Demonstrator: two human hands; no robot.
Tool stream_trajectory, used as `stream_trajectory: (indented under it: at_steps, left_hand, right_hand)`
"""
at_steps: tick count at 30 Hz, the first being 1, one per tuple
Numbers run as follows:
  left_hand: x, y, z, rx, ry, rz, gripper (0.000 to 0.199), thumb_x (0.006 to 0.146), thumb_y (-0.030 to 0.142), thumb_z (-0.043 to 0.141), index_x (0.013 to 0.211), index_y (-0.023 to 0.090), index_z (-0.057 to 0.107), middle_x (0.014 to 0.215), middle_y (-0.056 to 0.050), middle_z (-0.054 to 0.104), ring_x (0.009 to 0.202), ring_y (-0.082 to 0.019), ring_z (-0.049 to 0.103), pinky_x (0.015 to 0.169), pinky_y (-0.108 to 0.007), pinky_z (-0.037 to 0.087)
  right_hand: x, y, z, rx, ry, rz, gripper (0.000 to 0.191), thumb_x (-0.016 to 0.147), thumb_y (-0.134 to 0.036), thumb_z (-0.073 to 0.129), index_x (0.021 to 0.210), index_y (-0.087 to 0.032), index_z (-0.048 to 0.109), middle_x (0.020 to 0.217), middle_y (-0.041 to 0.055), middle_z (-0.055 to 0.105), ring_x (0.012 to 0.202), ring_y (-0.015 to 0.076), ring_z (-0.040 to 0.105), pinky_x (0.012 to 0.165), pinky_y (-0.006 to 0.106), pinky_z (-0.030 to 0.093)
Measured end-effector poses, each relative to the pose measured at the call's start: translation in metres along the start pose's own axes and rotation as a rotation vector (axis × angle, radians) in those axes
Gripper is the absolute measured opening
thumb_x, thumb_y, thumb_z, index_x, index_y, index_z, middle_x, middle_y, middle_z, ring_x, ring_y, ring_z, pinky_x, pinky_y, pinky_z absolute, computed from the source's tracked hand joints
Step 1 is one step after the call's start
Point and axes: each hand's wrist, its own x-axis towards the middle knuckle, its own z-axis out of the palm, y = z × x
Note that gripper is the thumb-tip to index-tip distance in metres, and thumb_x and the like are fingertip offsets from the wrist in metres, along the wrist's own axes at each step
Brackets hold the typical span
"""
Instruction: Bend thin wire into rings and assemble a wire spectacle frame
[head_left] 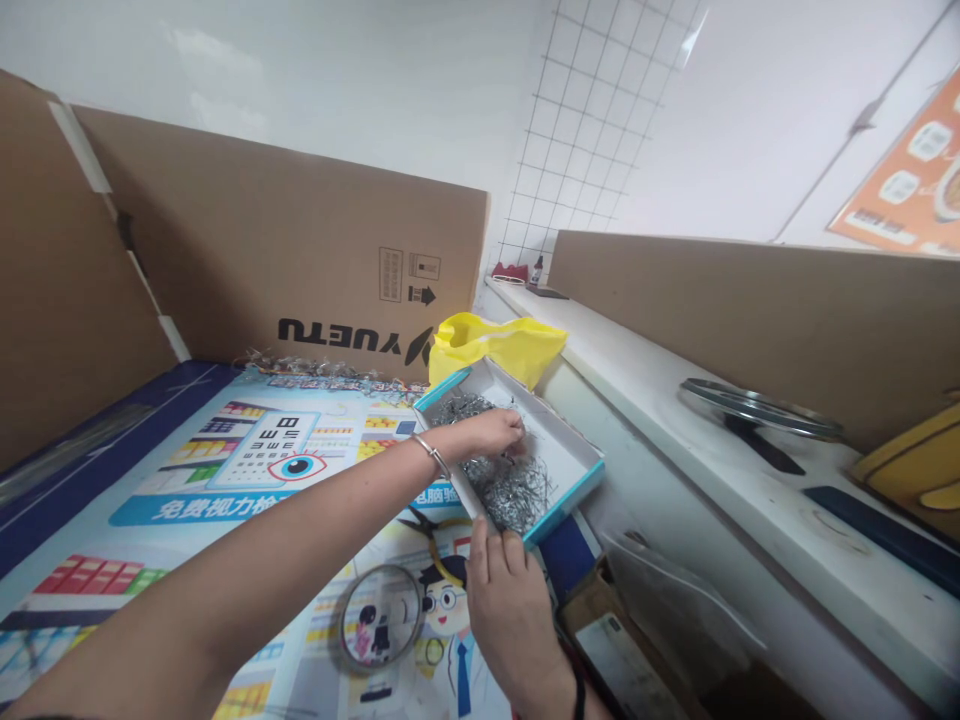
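A shallow box [566, 428] with white inside walls and turquoise outer edges lies tilted before me. Inside it is a tangled heap of thin silvery metal pieces [517, 495], like short wires or pins. My left hand [493, 432], with a bracelet at the wrist, reaches over the box with fingers curled together just above the heap. What sits between those fingertips is too small to make out. At the near side, my right hand [514, 610] has its fingers closed over the box's edge; its thumb is hidden.
Yellow-handled pliers [433, 548] and a tape roll [343, 625] lie on the printed poster sheet [225, 590]. Behind the box stands a yellow bag [495, 345]. Tall cardboard [300, 240] borders the back. Along the right runs a white ledge [637, 370] with a round mirror [761, 408].
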Motion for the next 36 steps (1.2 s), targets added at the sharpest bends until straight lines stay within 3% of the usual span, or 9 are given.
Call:
stream_trajectory:
  at_steps: [7, 16, 25, 36]
  left_hand:
    - [0.009, -0.002, 0.009, -0.219, 0.081, 0.059, 0.015, 0.087, 0.016, 0.038, 0.073, 0.016, 0.044, 0.082, -0.004, 0.061, 0.076, -0.011, 0.06, 0.068, -0.021, 0.045]
    - [0.014, -0.008, 0.019, -0.424, 0.095, 0.032, 0.015, 0.089, 0.021, 0.042, 0.074, 0.018, 0.04, 0.067, 0.003, 0.055, 0.051, -0.007, 0.056, 0.054, -0.018, 0.043]
    - [-0.002, -0.013, 0.012, -0.582, 0.084, 0.016, 0.016, 0.088, 0.023, 0.047, 0.074, 0.017, 0.043, 0.06, 0.005, 0.047, 0.045, -0.006, 0.045, 0.051, -0.021, 0.045]
    - [-0.016, 0.002, -0.009, -0.749, 0.16, 0.096, 0.014, 0.088, 0.018, 0.046, 0.075, 0.018, 0.041, 0.061, 0.005, 0.043, 0.048, -0.006, 0.044, 0.051, -0.02, 0.043]
  right_hand:
    - [0.004, 0.004, 0.0, 0.026, 0.012, 0.022, 0.043, 0.082, -0.01, 0.052, 0.124, -0.001, 0.048, 0.091, 0.0153, 0.06, 0.088, 0.0291, 0.051, 0.064, 0.038, 0.041]
    - [0.003, 0.005, 0.003, 0.038, 0.023, 0.039, 0.042, 0.084, -0.014, 0.054, 0.124, -0.004, 0.049, 0.088, 0.013, 0.06, 0.087, 0.0273, 0.051, 0.064, 0.037, 0.04]
    - [0.008, 0.018, 0.001, 0.061, 0.027, 0.084, 0.044, 0.08, -0.011, 0.054, 0.122, -0.003, 0.049, 0.083, 0.011, 0.057, 0.081, 0.0257, 0.05, 0.062, 0.036, 0.04]
    - [0.013, 0.038, 0.009, 0.027, 0.046, 0.169, 0.038, 0.082, -0.014, 0.054, 0.119, -0.004, 0.05, 0.082, 0.0113, 0.057, 0.083, 0.0261, 0.049, 0.064, 0.036, 0.043]
